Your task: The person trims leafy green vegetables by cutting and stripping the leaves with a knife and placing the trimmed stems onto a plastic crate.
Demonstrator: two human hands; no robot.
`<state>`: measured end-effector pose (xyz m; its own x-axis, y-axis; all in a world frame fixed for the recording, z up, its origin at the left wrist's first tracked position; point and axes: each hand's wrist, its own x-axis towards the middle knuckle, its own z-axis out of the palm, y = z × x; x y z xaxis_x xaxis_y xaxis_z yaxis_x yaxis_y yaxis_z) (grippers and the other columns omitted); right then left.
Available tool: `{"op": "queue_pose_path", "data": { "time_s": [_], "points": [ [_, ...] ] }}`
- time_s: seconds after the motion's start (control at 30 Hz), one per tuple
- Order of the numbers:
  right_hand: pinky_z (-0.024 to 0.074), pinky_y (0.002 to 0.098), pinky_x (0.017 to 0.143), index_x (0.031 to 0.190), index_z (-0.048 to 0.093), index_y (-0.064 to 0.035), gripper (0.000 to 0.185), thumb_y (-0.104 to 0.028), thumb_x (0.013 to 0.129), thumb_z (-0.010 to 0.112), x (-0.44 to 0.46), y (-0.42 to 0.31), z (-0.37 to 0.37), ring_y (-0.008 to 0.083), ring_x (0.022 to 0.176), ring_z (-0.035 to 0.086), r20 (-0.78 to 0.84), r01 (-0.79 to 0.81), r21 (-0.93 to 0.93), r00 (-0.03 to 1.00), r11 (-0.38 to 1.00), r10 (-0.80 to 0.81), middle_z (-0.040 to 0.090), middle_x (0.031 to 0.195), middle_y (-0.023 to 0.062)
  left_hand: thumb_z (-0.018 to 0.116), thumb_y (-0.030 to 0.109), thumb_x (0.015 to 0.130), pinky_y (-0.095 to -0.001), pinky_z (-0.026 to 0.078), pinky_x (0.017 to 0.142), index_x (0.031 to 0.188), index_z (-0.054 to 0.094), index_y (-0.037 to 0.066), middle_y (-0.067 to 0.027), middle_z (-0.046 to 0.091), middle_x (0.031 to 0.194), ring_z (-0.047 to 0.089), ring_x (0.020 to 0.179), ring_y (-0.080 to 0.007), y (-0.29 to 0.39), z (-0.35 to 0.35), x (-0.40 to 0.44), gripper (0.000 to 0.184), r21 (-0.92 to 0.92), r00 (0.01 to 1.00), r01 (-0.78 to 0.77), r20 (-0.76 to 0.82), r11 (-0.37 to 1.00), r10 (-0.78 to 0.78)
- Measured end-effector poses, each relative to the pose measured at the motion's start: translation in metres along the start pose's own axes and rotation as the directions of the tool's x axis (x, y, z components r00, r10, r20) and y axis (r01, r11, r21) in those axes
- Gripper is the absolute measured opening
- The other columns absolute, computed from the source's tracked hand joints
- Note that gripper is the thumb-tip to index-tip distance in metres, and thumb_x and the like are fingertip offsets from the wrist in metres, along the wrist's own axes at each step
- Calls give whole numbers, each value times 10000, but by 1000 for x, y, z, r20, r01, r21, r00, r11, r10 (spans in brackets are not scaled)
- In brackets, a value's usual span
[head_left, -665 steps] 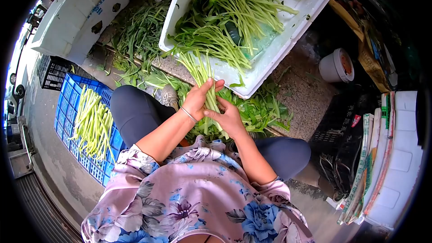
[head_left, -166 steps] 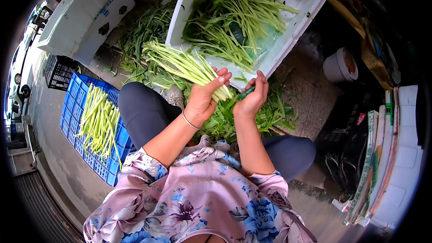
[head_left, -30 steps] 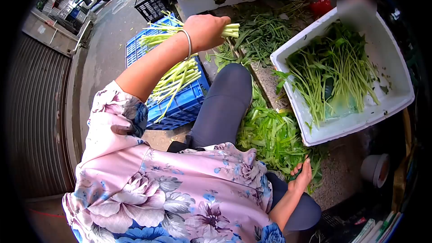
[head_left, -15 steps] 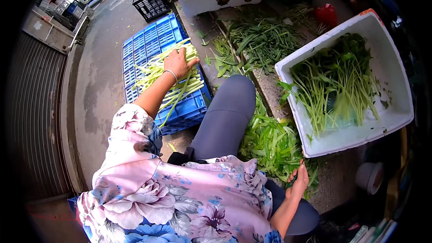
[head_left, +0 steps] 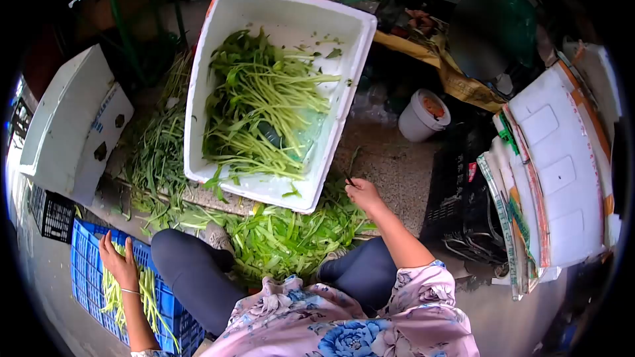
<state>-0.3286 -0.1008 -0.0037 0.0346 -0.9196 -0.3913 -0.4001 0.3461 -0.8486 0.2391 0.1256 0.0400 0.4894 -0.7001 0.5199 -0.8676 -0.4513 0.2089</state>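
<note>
My left hand (head_left: pixel 120 263) is over the pale green trimmed stems (head_left: pixel 147 285), its fingers spread and apart. Those stems lie on an upturned-looking blue plastic crate (head_left: pixel 89 271) beside my knee. My right hand (head_left: pixel 364 196) is closed around a thin dark object (head_left: pixel 348 179), too small to name, near the lower right corner of a white foam box (head_left: pixel 334 158). Inside that box lie leafy green vegetables (head_left: pixel 264 106) with long stems. Below it, a heap of loose green leaves (head_left: pixel 284 238) covers the ground between my legs.
Darker greens (head_left: pixel 159 152) lie left of the foam box. Another white foam box (head_left: pixel 79 125) stands at far left, near a black crate (head_left: pixel 56 215). To the right are a white bucket (head_left: pixel 423 116), a black crate (head_left: pixel 456 192) and stacked flattened foam panels (head_left: pixel 555 172).
My view has swung to the right, so the foam box now sits near the middle. My left hand's fingers have opened over the stems. The right hand stays closed.
</note>
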Motion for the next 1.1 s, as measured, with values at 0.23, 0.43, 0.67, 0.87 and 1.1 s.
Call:
{"op": "queue_pose_path", "data": {
  "time_s": [0.23,0.43,0.67,0.87,1.1],
  "points": [
    [403,336,919,1281,397,11,602,-331,822,583,53,24,-16,271,1160,461,48,-25,-233,998,972,37,455,1269,192,636,154,755,-376,386,870,1055,514,21,-177,478,1081,474,1010,-351,115,13,1,351,-450,927,-19,327,893,185],
    [438,324,859,1227,468,6,529,-290,815,616,89,22,-74,249,1076,526,109,-30,-111,993,993,42,530,1184,177,658,191,720,-383,430,744,880,565,30,-144,529,952,526,867,-341,159,21,7,246,-256,902,-38,407,966,144],
    [444,309,810,1111,557,22,404,-247,817,622,155,-38,-151,198,965,567,-86,73,-69,993,995,-78,611,1042,128,670,195,665,-401,376,798,818,566,51,-117,535,905,495,875,-309,213,55,25,235,-157,836,-239,468,958,285],
    [453,286,751,1039,595,37,311,-177,814,607,227,-107,-191,163,857,585,-235,255,-65,936,965,-263,640,942,119,658,236,664,-417,346,843,735,585,55,-115,558,824,509,852,-295,251,86,56,208,-233,715,-451,484,862,505],
    [455,298,619,899,637,-13,187,-171,806,601,274,-198,-238,190,685,613,-616,360,-271,648,893,-448,644,756,98,621,261,674,-422,349,845,707,595,59,-116,581,779,524,842,-301,252,94,78,206,-242,622,-398,638,885,454]
  ]
}}
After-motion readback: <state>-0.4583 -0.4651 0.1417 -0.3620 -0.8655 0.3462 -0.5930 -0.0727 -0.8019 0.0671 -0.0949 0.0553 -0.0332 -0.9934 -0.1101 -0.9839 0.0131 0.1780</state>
